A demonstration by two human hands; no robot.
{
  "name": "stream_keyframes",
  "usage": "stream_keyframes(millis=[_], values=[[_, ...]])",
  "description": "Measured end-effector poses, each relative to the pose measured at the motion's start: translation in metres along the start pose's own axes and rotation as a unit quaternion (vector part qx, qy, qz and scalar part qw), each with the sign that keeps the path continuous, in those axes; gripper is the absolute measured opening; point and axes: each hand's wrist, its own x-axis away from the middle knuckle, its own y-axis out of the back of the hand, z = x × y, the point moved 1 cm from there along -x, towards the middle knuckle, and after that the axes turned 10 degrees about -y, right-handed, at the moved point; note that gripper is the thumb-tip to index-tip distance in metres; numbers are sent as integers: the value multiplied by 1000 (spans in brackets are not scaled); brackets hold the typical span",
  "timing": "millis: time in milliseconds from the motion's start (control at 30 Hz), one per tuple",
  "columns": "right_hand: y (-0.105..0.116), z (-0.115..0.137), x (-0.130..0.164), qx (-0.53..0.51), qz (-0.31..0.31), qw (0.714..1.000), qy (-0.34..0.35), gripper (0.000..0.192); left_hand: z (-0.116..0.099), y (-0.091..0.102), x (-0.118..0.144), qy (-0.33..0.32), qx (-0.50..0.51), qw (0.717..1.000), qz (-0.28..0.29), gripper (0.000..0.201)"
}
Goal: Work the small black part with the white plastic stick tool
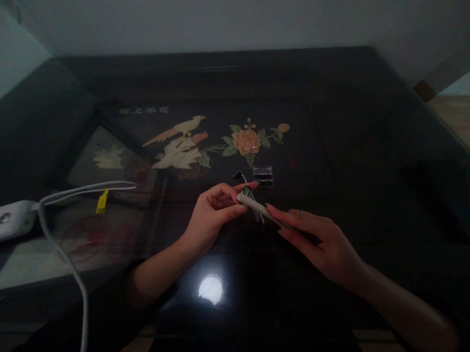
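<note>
My left hand [213, 210] pinches the near end of a thin white stick-like tool [257, 207] above a dark glossy table [339, 151]. Thin coloured wires [247, 191] stick out by my left fingertips. My right hand [317, 240] grips the other end of the same white tool, fingers closed along it. Just beyond the hands, a small clear plastic box [263, 175] and a tiny black part [237, 174] lie on the table.
A white power bank [2, 221] with a white cable [69, 265] and a yellow tag [102, 201] lies at the left. The tabletop carries a bird-and-flower inlay [216, 142]. A lamp reflection [210, 289] glares near the front edge.
</note>
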Motion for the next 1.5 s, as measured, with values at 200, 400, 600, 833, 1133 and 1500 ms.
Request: stream_keyframes(millis=[200,400,600,833,1133,1500], values=[[1,1,-1,-9,-6,1000,-12,42,-2,-2,-1,-2,8,1000,-1,25],[1,-3,-5,9,-34,999,-39,43,-1,-1,0,1,-19,1000,0,25],[2,-4,-6,22,-44,998,-39,42,1,0,0,4,-31,999,-17,28],[2,-1,-3,10,-15,1000,-8,41,-3,-4,0,4,2,1000,8,24],[2,2,-2,-4,9,1000,-13,42,-1,-1,0,4,12,1000,7,27],[3,-4,-5,20,-40,998,-33,44,-1,-1,-1,-8,-15,1000,-6,28]])
